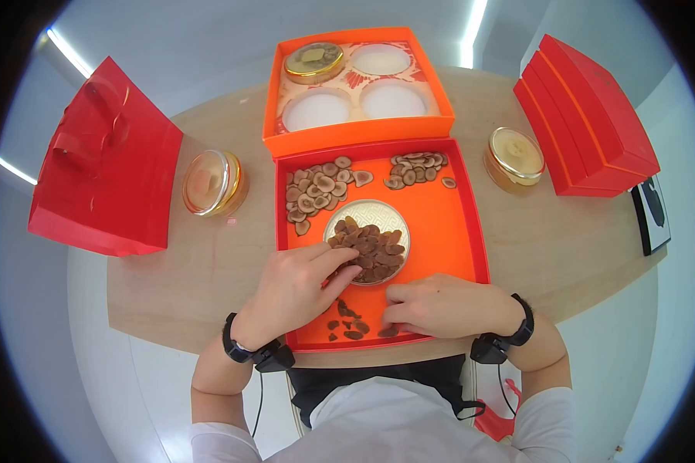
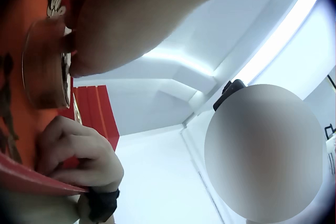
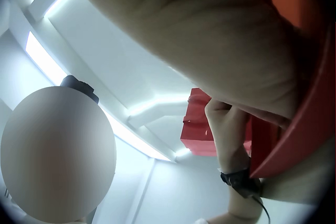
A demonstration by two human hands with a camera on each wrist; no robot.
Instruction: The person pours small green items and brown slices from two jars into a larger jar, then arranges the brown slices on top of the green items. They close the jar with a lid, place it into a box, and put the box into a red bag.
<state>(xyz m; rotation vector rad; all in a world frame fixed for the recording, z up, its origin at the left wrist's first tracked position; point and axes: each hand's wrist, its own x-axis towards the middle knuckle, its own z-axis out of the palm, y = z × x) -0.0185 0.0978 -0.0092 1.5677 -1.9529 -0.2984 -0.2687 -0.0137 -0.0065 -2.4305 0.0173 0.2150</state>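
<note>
Head: brown pieces (image 1: pixel 378 257) heaped in round dish (image 1: pixel 376 211); left hand (image 1: pixel 286 289) loosely bent at heap, thumb apart, no hold seen; right hand (image 1: pixel 444 307) bent by stray pieces (image 1: pixel 353 335), hold can't be told; best set pieces mid-heap, lightly, off the rim | Left wrist: fingertips blurred | Right wrist: fingertips hidden

A red bag (image 1: pixel 112 174) stood on the left of the desk (image 1: pixel 170 289), near a gold-rimmed jar (image 1: pixel 212 183). On the right were another jar (image 1: pixel 515 158), a red box (image 1: pixel 587 123) and a flat black-and-white item (image 1: pixel 653 212).
</note>
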